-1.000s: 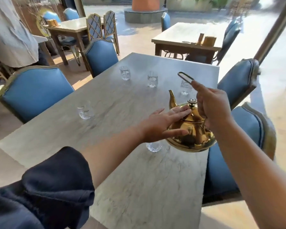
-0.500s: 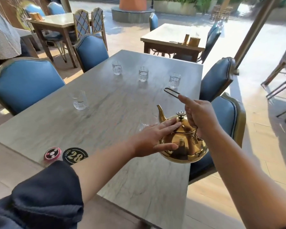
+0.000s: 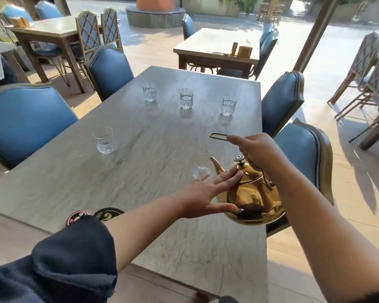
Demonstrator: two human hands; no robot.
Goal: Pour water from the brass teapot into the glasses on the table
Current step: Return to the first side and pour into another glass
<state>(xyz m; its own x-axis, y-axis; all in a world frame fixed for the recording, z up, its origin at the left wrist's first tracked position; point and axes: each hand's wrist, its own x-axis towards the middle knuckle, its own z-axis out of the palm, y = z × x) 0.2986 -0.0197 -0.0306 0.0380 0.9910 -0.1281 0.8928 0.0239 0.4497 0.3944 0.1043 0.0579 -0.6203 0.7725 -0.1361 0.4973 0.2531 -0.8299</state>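
Head view: the brass teapot [image 3: 254,197] hung at the table's [image 3: 140,171] four o'clock edge, right hand [image 3: 256,149] gripping its thin handle [image 3: 217,136], left hand [image 3: 206,193] flat-fingered against the slick, probably heavy belly.

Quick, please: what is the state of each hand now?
Left hand: open, straight fingers against the brass teapot.
Right hand: closed on the teapot handle.

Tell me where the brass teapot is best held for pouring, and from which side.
The wire handle above the lid, taken from above and behind, opposite the spout. The right hand holds it so; the brass teapot hangs tilted toward the nearest glass, the left hand flat against its side.
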